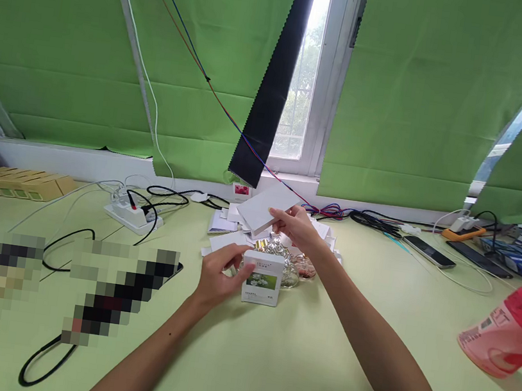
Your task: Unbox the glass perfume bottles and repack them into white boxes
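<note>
My left hand (222,272) grips a small white box (261,294) with a green flower picture and print on its front; the box stands upright on the table. In my right hand (296,225) is a plain white box (264,207), pinched between thumb and fingers and held tilted above a pile. Behind the printed box lie clear glass bottles (289,276) with gold-coloured tops, partly hidden by my hands. More white boxes (226,240) are heaped around and behind the bottles.
Left on the table (295,368) are a power strip (134,216), cables and yellow-brown boxes (17,182). At right lie a phone (428,251), a second dark device (478,258) and a pink bottle (509,331). A red-and-blue wire hangs before the window.
</note>
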Available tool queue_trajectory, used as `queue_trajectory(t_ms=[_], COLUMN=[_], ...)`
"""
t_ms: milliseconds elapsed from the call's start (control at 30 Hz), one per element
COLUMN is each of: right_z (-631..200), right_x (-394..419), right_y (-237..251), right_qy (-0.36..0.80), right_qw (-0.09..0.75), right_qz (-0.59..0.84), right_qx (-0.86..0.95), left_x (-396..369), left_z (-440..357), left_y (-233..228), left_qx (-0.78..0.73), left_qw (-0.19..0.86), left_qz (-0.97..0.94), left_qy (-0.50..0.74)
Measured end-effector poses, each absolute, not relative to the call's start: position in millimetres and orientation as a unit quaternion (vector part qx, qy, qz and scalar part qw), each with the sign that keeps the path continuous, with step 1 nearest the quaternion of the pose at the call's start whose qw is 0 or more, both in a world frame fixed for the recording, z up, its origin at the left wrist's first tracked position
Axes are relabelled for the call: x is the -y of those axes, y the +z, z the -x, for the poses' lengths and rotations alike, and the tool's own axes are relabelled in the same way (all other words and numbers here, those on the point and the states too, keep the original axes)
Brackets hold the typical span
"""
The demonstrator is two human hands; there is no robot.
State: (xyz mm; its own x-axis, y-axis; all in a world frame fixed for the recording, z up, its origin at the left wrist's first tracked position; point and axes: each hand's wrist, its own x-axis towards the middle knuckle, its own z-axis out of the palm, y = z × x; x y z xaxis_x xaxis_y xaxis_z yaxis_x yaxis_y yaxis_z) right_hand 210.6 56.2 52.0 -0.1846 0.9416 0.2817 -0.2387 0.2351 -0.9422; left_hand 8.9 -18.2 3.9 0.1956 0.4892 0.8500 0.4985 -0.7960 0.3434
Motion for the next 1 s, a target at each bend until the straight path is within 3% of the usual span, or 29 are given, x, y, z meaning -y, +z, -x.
queue_trajectory(t_ms=[767,1000], right_z=[-215,-233], right_x=[-41,-21], right_y=[65,44], right_qy=[0.539,0.522], right_qw=[0.586,0.639], right_qz=[0.282,0.317], right_qx=[0.536,0.467], left_x=[34,40], left_z=[-25,-24], left_y=[-2,3], left_qx=[0.177,0.21], left_qw=[0.065,0.127], left_qz=[0.832,0.755], left_qy=[-0.521,-0.609])
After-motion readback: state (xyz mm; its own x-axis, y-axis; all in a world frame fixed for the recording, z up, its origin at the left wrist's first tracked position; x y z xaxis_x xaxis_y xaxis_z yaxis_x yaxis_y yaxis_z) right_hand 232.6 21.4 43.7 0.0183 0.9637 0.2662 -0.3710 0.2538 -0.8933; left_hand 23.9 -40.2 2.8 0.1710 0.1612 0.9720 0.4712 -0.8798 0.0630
